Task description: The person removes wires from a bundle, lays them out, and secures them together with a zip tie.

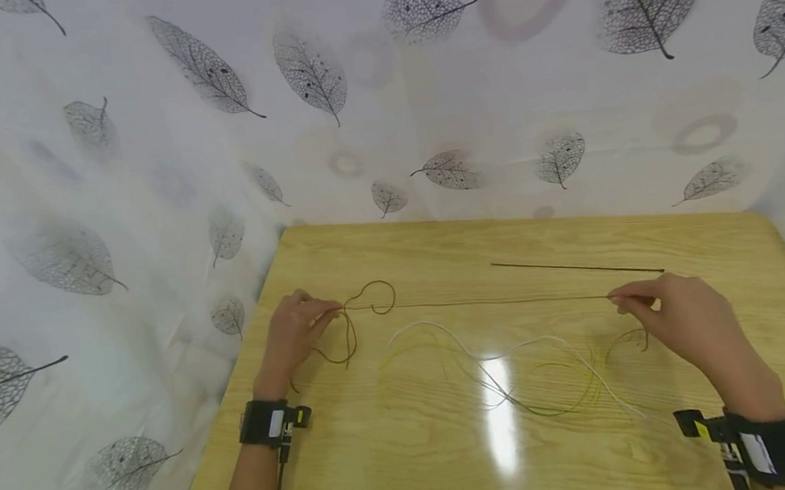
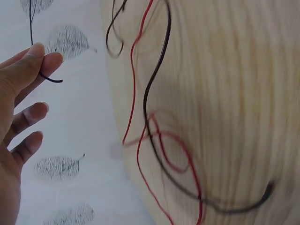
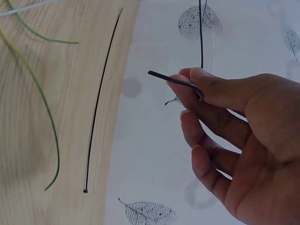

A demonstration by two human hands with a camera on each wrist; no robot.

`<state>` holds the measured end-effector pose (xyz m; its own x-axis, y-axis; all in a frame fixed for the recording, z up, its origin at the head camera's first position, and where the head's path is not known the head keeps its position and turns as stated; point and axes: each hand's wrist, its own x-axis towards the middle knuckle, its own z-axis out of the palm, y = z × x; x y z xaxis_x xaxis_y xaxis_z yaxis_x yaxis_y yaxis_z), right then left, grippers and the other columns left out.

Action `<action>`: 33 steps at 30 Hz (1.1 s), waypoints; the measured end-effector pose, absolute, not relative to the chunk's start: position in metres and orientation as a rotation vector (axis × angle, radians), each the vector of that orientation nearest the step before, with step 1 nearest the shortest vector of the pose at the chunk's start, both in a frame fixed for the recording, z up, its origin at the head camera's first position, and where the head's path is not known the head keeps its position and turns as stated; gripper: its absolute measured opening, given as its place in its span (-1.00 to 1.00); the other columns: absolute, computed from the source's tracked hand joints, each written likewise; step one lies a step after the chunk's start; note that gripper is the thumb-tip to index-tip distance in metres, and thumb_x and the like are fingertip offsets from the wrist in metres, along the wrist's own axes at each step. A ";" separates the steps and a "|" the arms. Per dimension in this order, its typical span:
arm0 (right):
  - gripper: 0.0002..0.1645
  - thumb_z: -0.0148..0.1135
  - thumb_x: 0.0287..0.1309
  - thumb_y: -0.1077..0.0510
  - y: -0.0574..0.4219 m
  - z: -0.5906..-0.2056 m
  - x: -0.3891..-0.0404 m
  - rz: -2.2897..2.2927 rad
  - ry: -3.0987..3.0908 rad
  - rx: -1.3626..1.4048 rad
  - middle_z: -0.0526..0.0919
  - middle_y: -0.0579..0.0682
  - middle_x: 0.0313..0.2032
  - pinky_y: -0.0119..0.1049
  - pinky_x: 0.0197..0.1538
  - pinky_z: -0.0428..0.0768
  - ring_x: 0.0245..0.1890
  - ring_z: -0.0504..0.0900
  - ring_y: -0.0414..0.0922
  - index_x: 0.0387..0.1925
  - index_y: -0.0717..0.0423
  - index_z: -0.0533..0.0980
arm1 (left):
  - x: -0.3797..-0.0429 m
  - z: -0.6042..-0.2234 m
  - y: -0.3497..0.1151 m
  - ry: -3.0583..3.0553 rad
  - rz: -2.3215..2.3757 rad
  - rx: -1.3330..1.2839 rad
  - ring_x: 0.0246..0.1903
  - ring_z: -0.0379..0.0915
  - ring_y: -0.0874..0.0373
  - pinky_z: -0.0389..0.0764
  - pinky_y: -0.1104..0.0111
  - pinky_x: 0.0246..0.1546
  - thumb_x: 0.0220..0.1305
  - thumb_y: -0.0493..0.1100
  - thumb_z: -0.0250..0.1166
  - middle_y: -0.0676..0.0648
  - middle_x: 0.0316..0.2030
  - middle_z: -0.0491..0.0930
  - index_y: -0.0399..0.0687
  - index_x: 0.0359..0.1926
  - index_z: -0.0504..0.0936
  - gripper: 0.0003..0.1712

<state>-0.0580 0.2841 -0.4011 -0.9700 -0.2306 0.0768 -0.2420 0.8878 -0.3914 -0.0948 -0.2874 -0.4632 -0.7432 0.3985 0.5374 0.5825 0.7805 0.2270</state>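
Note:
A thin dark wire point(image 1: 470, 303) runs nearly straight across the table between both hands. My left hand point(image 1: 296, 329) pinches its left end between thumb and forefinger; a short bent tip point(image 2: 54, 80) sticks out below them in the left wrist view. The right hand point(image 1: 690, 317) pinches the other end the same way, and a hooked tip point(image 3: 161, 76) pokes past the fingers in the right wrist view. Beside the left hand lie a loosely curled dark wire point(image 2: 146, 103) and a red wire point(image 2: 134, 84).
Behind the stretched wire lies a straight black wire point(image 1: 577, 267). Nearer me, a white wire point(image 1: 533, 341) tangles with yellow and green wires point(image 1: 544, 413). The wooden table point(image 1: 406, 469) meets leaf-patterned sheeting point(image 1: 369, 89) at the back and left. Each wrist wears a strapped camera.

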 end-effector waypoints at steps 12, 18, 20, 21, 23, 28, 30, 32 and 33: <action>-0.71 0.38 0.30 0.06 0.325 -0.432 -0.025 0.711 -3.322 0.224 0.78 0.04 -0.29 -0.12 -0.52 0.54 -0.41 0.69 -0.01 -0.05 0.14 0.71 | -0.077 -0.472 -0.244 -2.809 -0.532 -0.772 -0.50 0.27 0.26 0.36 0.38 -0.48 0.16 -0.15 0.56 0.15 -0.46 0.59 0.12 -0.25 0.80 -0.86; -0.75 0.36 0.31 0.12 0.321 -0.441 -0.027 0.783 -3.351 0.261 0.78 0.08 -0.25 -0.08 -0.41 0.58 -0.32 0.71 0.05 -0.05 0.15 0.71 | -0.071 -0.477 -0.231 -2.992 -0.535 -0.692 -0.40 0.46 0.27 0.51 0.34 -0.32 0.30 -0.14 0.47 0.18 -0.39 0.69 0.15 -0.25 0.80 -0.96; -0.78 0.36 0.30 0.15 0.321 -0.443 -0.028 0.774 -3.354 0.275 0.77 0.10 -0.24 -0.06 -0.39 0.59 -0.31 0.71 0.07 -0.07 0.14 0.71 | -0.071 -0.480 -0.228 -3.022 -0.538 -0.678 -0.38 0.49 0.27 0.54 0.35 -0.31 0.31 -0.11 0.46 0.18 -0.39 0.70 0.16 -0.24 0.80 -0.97; -0.79 0.35 0.31 0.17 0.322 -0.444 -0.028 0.771 -3.360 0.281 0.77 0.11 -0.24 -0.06 -0.39 0.59 -0.30 0.70 0.08 -0.07 0.14 0.70 | -0.070 -0.481 -0.227 -3.031 -0.534 -0.675 -0.38 0.50 0.27 0.54 0.35 -0.32 0.31 -0.09 0.46 0.19 -0.38 0.70 0.16 -0.24 0.80 -0.97; -0.81 0.34 0.31 0.18 0.322 -0.446 -0.028 0.762 -3.370 0.286 0.75 0.12 -0.24 -0.05 -0.39 0.60 -0.29 0.70 0.09 -0.08 0.13 0.70 | -0.070 -0.484 -0.225 -3.038 -0.540 -0.681 -0.38 0.50 0.27 0.54 0.36 -0.33 0.30 -0.06 0.47 0.18 -0.38 0.70 0.16 -0.23 0.80 -0.95; -0.78 0.33 0.30 0.19 0.318 -0.453 -0.024 0.791 -3.394 0.280 0.74 0.02 -0.29 -0.08 -0.40 0.59 -0.33 0.69 0.00 -0.05 0.14 0.68 | -0.067 -0.491 -0.224 -3.034 -0.587 -0.718 -0.38 0.53 0.37 0.55 0.43 -0.32 0.27 -0.02 0.49 0.22 -0.35 0.72 0.18 -0.23 0.78 -0.91; -0.74 0.36 0.28 0.19 0.315 -0.456 -0.023 0.807 -3.398 0.269 0.74 -0.01 -0.30 -0.10 -0.39 0.59 -0.35 0.68 -0.04 -0.02 0.15 0.66 | -0.067 -0.494 -0.224 -3.024 -0.603 -0.740 -0.38 0.52 0.40 0.55 0.45 -0.31 0.26 -0.01 0.50 0.24 -0.35 0.72 0.18 -0.22 0.78 -0.90; -0.70 0.39 0.26 0.18 0.311 -0.458 -0.022 0.835 -3.398 0.266 0.74 -0.03 -0.31 -0.09 -0.38 0.59 -0.36 0.67 -0.06 0.00 0.17 0.65 | -0.067 -0.496 -0.224 -3.011 -0.604 -0.759 -0.39 0.50 0.40 0.53 0.47 -0.34 0.25 0.00 0.51 0.25 -0.36 0.71 0.17 -0.22 0.77 -0.88; -0.68 0.40 0.25 0.17 0.309 -0.459 -0.022 0.844 -3.396 0.268 0.74 -0.03 -0.31 -0.08 -0.38 0.60 -0.36 0.67 -0.06 0.01 0.17 0.64 | -0.067 -0.497 -0.224 -3.008 -0.598 -0.764 -0.40 0.49 0.40 0.52 0.48 -0.34 0.25 0.01 0.51 0.25 -0.36 0.71 0.17 -0.22 0.77 -0.87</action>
<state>-0.0217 0.3090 -0.4592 -0.9217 -0.2294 -0.3128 -0.0563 0.8770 -0.4773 -0.0666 -0.2242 -0.4972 -0.8830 0.4635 0.0738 0.4564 0.8115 0.3649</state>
